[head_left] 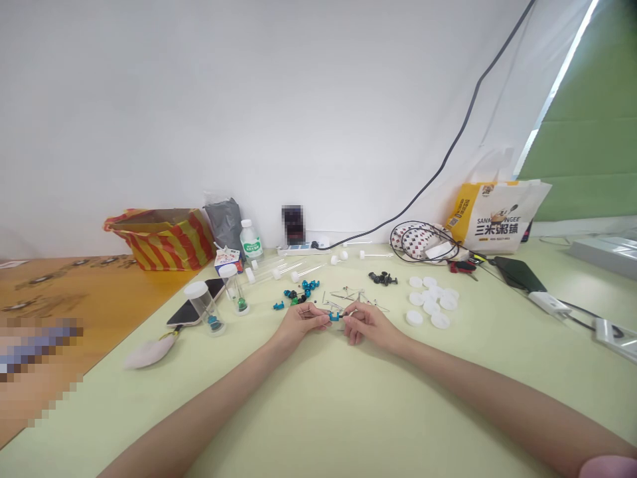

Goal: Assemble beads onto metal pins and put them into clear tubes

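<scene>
Pinched in the fingertips of my left hand (300, 323) is a small blue bracket-shaped part (334, 317). My right hand (369, 324) closes its thumb and fingers at the part's right side; a tiny dark piece seems to be there, too small to name. Just beyond my hands lie thin metal rods (348, 294) in a loose pile. Blue and green small parts (307, 287) are heaped to the left, with a single blue bracket (279, 305) nearer me. Black small parts (383, 278) sit behind, to the right.
White round caps (432, 299) lie to the right. Two capped clear tubes (204, 307) stand left, near a phone (192, 312). More clear tubes (303, 272) lie behind. A striped bag (164, 239), water bottle (251, 240), black cable (468, 119) and paper bag (497, 219) edge the table.
</scene>
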{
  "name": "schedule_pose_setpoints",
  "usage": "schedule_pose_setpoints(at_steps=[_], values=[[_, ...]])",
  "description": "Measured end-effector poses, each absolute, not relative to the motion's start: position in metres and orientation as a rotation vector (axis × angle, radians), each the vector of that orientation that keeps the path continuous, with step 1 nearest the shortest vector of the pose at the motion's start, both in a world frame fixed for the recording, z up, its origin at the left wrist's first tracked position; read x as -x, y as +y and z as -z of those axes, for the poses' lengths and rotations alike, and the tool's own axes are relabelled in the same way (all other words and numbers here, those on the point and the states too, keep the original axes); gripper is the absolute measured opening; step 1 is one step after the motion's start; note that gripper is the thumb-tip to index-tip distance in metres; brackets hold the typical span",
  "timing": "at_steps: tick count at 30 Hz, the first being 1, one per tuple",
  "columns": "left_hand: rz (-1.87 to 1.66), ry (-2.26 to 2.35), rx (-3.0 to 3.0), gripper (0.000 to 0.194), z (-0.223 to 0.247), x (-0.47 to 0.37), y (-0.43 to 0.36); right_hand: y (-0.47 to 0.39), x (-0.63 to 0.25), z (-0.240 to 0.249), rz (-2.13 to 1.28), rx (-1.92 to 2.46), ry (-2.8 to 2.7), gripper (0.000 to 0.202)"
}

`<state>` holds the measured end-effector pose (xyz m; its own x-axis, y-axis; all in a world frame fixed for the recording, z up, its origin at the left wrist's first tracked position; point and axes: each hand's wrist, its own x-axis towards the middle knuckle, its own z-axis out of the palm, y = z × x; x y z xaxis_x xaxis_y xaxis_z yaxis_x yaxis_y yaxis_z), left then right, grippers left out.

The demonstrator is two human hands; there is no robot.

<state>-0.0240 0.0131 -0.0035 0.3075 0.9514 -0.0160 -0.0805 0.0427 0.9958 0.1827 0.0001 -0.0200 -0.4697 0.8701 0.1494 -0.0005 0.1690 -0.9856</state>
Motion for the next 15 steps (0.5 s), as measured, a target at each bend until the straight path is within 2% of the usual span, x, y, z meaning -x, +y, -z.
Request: schedule_pose_setpoints(at_steps=[15], values=[[-1.001,0.911,-1.255,0.020,0.0055,0.0243,0.0134,0.0013,-0.1827,0.0206,-1.394,0.865,-1.681,0.038]])
